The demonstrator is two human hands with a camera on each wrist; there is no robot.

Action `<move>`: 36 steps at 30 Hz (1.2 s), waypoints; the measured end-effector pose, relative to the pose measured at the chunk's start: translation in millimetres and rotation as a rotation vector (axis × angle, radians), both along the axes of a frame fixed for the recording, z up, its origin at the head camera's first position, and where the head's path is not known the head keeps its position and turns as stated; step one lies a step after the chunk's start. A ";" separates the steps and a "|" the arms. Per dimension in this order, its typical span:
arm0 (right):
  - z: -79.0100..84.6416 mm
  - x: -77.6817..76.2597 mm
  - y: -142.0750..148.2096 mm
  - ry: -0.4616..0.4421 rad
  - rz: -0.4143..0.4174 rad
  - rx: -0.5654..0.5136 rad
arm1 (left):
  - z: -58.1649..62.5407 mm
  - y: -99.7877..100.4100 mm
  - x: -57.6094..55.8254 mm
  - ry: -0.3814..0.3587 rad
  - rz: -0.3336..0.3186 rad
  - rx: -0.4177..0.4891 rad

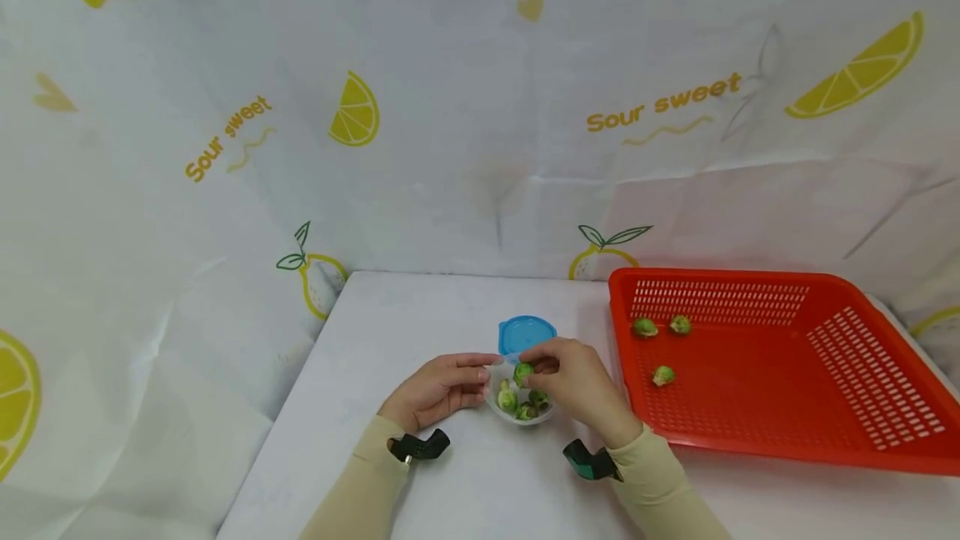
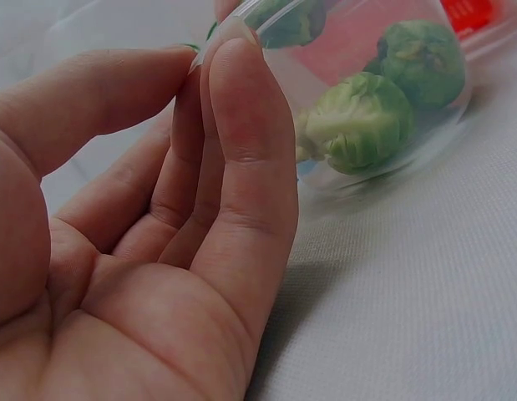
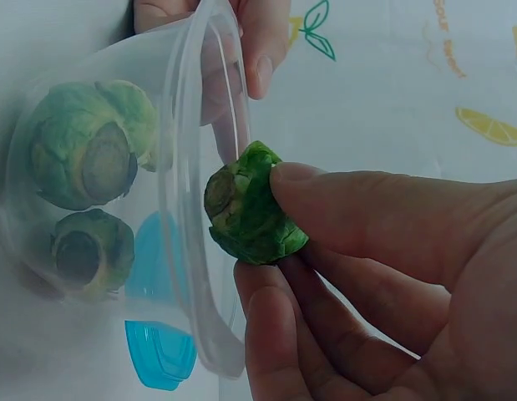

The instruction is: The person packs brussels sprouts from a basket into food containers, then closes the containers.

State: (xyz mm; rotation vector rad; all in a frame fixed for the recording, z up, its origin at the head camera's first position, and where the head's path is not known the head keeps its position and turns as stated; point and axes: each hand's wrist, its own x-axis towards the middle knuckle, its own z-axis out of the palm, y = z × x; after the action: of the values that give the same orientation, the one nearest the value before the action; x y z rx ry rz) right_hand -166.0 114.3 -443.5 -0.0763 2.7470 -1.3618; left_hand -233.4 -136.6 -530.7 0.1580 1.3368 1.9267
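Observation:
Between the thumb and fingers of my right hand (image 1: 581, 382) is a green Brussels sprout (image 3: 254, 205), held just over the rim of a clear plastic container (image 1: 491, 411). My left hand (image 1: 438, 390) grips that container at its left rim, fingertips on the edge. Several Brussels sprouts lie inside; a pale green one (image 2: 358, 125) shows through the wall in the left wrist view. In the right wrist view, two sprouts show cut stem ends, among them a smaller sprout (image 3: 91, 251). Behind the container lies a blue lid (image 1: 527, 333).
A large red plastic basket (image 1: 757, 390) stands on the right of the white table (image 1: 330, 357). Three Brussels sprouts sit near its left side, one of them a sprout (image 1: 663, 375) nearer the front. A lemon-printed sheet (image 1: 450, 148) hangs behind the table.

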 end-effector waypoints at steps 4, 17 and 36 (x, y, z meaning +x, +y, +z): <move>2.4 0.5 1.7 -0.005 -0.010 0.000 | 2.1 2.4 -0.4 0.008 -0.005 0.003; 9.4 2.8 3.0 0.002 0.011 -0.004 | 5.7 3.9 -1.2 0.014 -0.009 -0.007; 79.7 -12.0 123.1 0.003 0.109 0.043 | 1.7 0.4 2.3 -0.004 0.009 -0.014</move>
State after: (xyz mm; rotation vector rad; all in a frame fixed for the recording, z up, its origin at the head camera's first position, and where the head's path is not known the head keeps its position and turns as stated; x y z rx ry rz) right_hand -178.0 237.4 -363.8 -0.2217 2.7285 -1.2757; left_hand -231.1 -136.2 -529.0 0.1415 1.3508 1.9233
